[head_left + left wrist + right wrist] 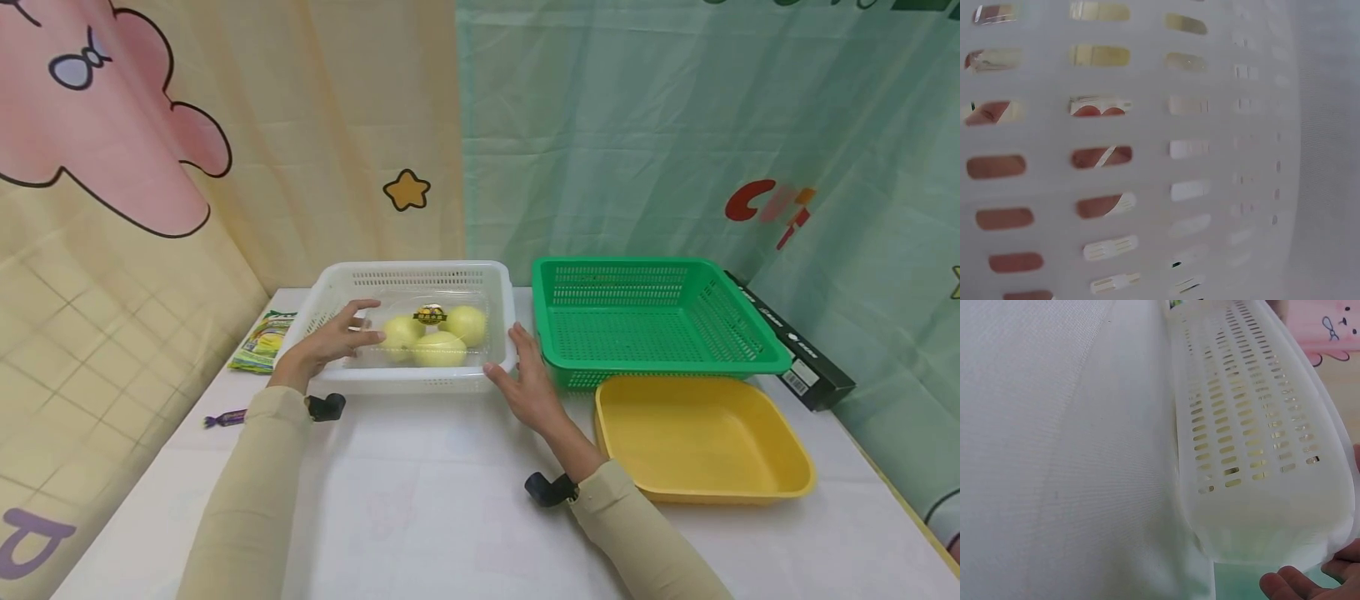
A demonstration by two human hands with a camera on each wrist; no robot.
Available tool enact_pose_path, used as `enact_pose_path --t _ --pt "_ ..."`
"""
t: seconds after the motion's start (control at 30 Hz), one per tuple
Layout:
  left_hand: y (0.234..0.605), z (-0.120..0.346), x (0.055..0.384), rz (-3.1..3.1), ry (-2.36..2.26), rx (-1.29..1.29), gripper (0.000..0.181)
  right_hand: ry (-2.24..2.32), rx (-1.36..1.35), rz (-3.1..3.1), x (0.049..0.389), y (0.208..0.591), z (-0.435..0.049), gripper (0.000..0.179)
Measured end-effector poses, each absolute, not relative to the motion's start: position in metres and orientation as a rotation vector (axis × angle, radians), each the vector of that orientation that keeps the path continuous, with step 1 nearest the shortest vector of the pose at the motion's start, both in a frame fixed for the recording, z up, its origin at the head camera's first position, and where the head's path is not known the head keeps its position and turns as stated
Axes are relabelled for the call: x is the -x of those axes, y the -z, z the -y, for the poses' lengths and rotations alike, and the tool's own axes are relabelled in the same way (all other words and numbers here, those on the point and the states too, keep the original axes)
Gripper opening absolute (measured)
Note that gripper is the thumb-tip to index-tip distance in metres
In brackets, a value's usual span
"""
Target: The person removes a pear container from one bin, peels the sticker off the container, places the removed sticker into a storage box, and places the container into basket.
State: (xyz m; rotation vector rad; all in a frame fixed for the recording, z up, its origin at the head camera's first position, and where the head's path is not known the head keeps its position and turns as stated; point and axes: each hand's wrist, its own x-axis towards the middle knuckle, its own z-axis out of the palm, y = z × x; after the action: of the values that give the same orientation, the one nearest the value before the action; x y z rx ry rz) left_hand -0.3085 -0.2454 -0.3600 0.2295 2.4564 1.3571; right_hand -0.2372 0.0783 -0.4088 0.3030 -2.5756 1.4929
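Note:
A white perforated basket (420, 379) stands at the back of the table. In it lies a clear plastic box (405, 302) with a black-and-gold label, holding three pale yellow-green round fruits (441, 349). My left hand (330, 337) reaches over the basket's left front corner, fingers spread loosely at the left end of the box. At the right front corner is my right hand (531, 390), its thumb at the rim and its fingers extended along the outside. The left wrist view shows the slotted basket wall (1147, 175) close up, with parts of a hand and fruit through the holes.
To the right stands a green basket (551, 354), with a yellow tray (697, 450) in front of it. A long black box (813, 371) lies along the right edge. On the left are a green-yellow packet (261, 343) and a purple-wrapped candy (225, 418), partly behind my left sleeve.

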Motion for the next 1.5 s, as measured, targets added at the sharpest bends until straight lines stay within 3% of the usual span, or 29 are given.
enact_pose_path --t 0.47,1.0,1.5 --pt "0.342 0.232 0.296 -2.429 -1.492 -0.246 0.074 -1.512 -0.288 2.581 0.236 0.408 -0.079 0.077" --pt "0.348 0.219 0.299 -2.445 -1.687 -0.229 0.068 -1.52 -0.289 2.578 0.236 0.408 -0.078 0.076" --pt "0.324 0.203 0.279 -2.393 -1.734 -0.169 0.062 -1.539 -0.298 2.598 0.235 0.402 -0.079 0.076"
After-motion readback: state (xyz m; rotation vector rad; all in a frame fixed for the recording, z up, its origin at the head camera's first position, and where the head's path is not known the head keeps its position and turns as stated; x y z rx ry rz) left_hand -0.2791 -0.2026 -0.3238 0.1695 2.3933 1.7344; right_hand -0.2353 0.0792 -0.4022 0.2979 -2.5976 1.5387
